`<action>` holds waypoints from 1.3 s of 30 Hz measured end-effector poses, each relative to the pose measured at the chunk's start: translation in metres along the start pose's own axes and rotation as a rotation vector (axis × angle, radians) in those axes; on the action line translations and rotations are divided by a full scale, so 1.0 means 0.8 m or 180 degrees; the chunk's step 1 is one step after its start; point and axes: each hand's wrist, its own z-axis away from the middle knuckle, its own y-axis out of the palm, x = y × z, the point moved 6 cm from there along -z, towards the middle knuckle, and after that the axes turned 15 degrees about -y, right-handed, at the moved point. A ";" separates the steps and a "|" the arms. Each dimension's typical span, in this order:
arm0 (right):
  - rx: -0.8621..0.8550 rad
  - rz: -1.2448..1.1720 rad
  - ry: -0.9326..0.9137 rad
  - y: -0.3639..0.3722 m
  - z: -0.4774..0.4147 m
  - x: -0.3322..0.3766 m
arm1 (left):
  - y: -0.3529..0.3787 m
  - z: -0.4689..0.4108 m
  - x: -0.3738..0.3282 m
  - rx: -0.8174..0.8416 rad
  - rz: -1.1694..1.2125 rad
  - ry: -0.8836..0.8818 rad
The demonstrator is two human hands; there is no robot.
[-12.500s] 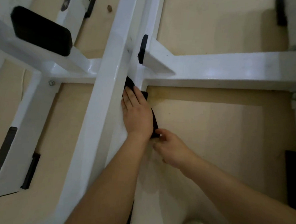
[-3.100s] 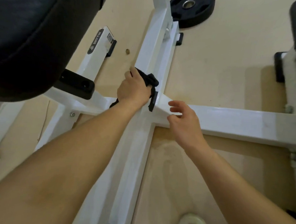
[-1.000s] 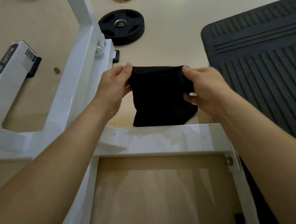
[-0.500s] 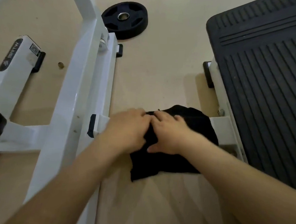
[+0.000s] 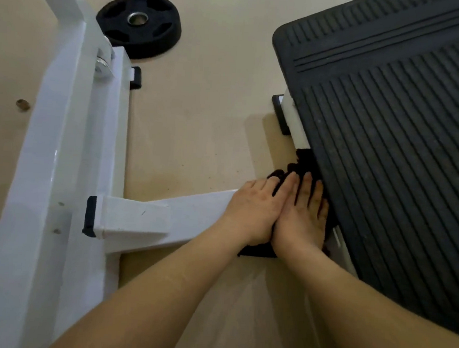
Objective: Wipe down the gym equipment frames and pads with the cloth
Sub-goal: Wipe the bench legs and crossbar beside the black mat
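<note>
A black cloth (image 5: 304, 162) lies on the right end of the white cross bar (image 5: 182, 216) of the gym frame, bunched against the edge of the ribbed black footplate (image 5: 391, 146). My left hand (image 5: 250, 210) and my right hand (image 5: 301, 216) lie side by side flat on the cloth, fingers straight, pressing it onto the bar. Most of the cloth is hidden under both hands. The long white main beam (image 5: 62, 163) runs along the left.
A black weight plate (image 5: 139, 24) lies on the beige floor at the back. Black rubber feet (image 5: 135, 77) sit under the frame ends. The footplate overhangs the frame's right rail (image 5: 293, 118). Bare floor lies between the beam and the footplate.
Both hands have slid the cloth to the right along the cross bar, from its middle to its end under the footplate's edge. A second ago they held the cloth up, spread in the air.
</note>
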 end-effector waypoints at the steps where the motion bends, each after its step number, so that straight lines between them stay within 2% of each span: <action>1: -0.0036 -0.0020 -0.0078 -0.001 0.000 0.011 | 0.000 0.005 0.013 0.0015 -0.0054 -0.0143; 3: -0.0032 -0.0004 -0.0513 0.000 0.001 0.046 | -0.003 0.019 0.047 0.0132 -0.0254 -0.0467; 5: 0.0107 -0.0028 -0.1228 0.001 0.000 0.097 | -0.006 0.039 0.091 0.0567 -0.0546 -0.0815; 8: 0.0453 0.0005 -0.2449 -0.007 -0.021 0.182 | -0.016 0.069 0.171 0.1673 -0.1184 -0.1249; 10: 0.1162 -0.0251 -0.2862 -0.014 -0.040 0.215 | -0.018 0.074 0.206 0.2379 -0.1327 -0.1315; 12: 0.1839 -0.0810 -0.2843 -0.016 -0.057 0.221 | -0.011 0.065 0.224 0.2955 -0.1046 -0.1390; 13: 0.1865 -0.1125 -0.2685 -0.018 -0.066 0.215 | -0.009 0.061 0.227 0.3192 -0.0875 -0.1402; 15: 0.1347 -0.1417 -0.2053 -0.025 -0.082 0.180 | 0.000 0.053 0.227 0.3497 -0.0459 -0.1354; 17: 0.0469 -0.0657 -0.1625 -0.033 -0.074 0.130 | 0.010 0.043 0.205 0.3650 0.0183 -0.1209; 18: -0.0008 -0.0165 -0.1565 -0.033 -0.064 0.111 | 0.013 0.035 0.186 0.3551 0.0566 -0.1141; 19: -0.0356 0.0125 -0.1455 -0.034 -0.053 0.094 | 0.014 0.023 0.166 0.3234 0.0864 -0.1078; 22: -0.0512 0.0128 -0.0895 -0.035 -0.047 0.063 | -0.001 0.000 0.104 0.2031 0.1082 -0.0945; 24: -0.0478 0.0243 -0.1029 -0.031 -0.050 0.071 | -0.007 0.010 0.099 0.1569 0.0619 -0.1013; 25: -0.0519 0.0267 -0.1280 -0.028 -0.046 0.087 | -0.011 0.023 0.110 0.1441 0.0280 -0.1058; 29: -0.0453 -0.0243 -0.2318 -0.013 -0.017 0.182 | -0.020 0.083 0.176 0.1569 -0.1513 -0.1167; 31: -0.0258 -0.0298 -0.2560 -0.005 -0.010 0.203 | -0.024 0.092 0.184 0.1560 -0.2161 -0.1201; 33: -0.0095 -0.0056 -0.2650 -0.002 -0.007 0.184 | -0.022 0.099 0.173 0.1462 -0.2559 -0.1210; 36: -0.0025 0.0101 -0.2112 -0.004 -0.011 0.110 | -0.011 0.115 0.153 0.0744 -0.2604 -0.1370; 39: 0.0133 -0.0014 -0.1214 -0.009 -0.003 0.057 | 0.006 0.118 0.128 0.0381 -0.1461 -0.1506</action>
